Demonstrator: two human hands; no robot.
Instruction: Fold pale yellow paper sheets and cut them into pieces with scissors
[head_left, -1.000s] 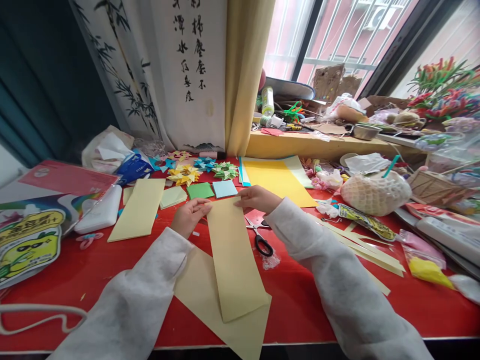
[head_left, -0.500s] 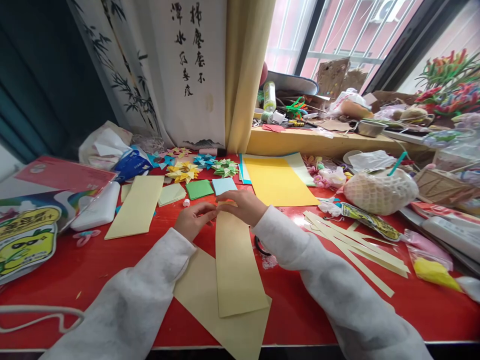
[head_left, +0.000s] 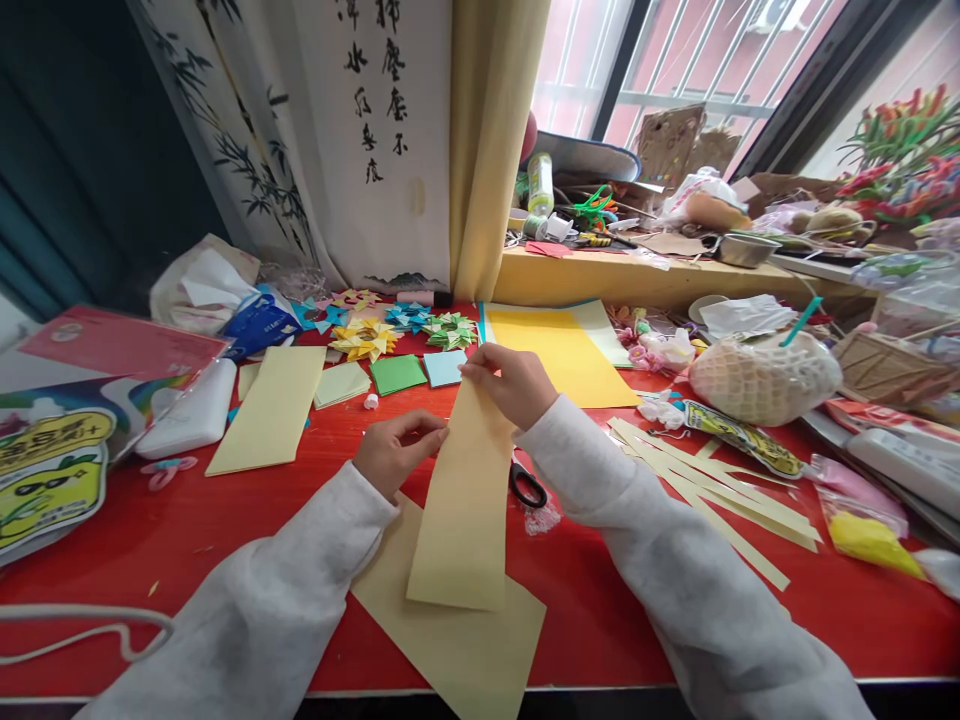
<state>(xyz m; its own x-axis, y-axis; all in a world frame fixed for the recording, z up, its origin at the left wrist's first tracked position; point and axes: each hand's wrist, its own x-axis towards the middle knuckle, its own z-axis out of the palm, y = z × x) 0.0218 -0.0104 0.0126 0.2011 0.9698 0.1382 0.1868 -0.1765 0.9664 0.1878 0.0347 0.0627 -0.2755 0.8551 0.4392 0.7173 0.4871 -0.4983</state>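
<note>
Holding a yellow paper strip (head_left: 463, 500) over the red bench (head_left: 225, 510): right hand (head_left: 510, 383) fingers pinching its top, left hand (head_left: 397, 455) fingers pinching its edge

Writing on the wall scroll

Black Chinese brush words run down the white scroll (head_left: 375, 130) at 12 o'clock; too small to read surely.

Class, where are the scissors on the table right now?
In the head view, the scissors lie on the red table, partly hidden beside the right sleeve, right of the held yellow strip.
</note>
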